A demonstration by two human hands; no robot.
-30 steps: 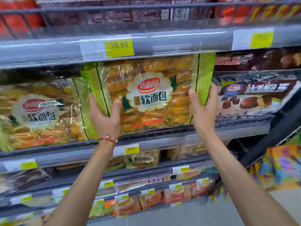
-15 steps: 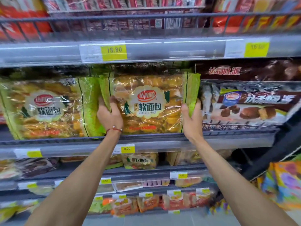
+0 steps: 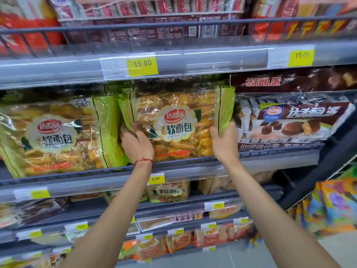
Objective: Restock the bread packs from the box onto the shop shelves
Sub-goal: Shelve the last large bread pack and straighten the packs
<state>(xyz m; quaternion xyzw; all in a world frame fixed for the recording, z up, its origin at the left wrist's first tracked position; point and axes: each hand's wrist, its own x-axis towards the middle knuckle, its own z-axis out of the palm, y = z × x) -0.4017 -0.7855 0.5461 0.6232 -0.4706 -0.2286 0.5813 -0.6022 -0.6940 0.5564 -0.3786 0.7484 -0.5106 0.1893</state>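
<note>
A large clear bread pack (image 3: 177, 124) with green side strips and a round label stands upright on the grey shelf (image 3: 193, 169), under the shelf edge with the 15.80 tag. My left hand (image 3: 136, 144) grips its lower left green edge. My right hand (image 3: 224, 141) grips its lower right green edge. A red string bracelet sits on my left wrist. A matching bread pack (image 3: 54, 136) stands directly to the left, touching it. The box is out of view.
Brown chocolate pie packs (image 3: 293, 118) fill the shelf to the right. Red packages behind a wire rail (image 3: 173, 26) sit on the shelf above. Lower shelves hold smaller bread packs (image 3: 168, 191). A dark slanted frame (image 3: 324, 171) and colourful bags (image 3: 332, 206) stand at the right.
The bread pack has moved back and down from in front of the shelf edge into the shelf. Both hands kept their hold on its lower edges.
</note>
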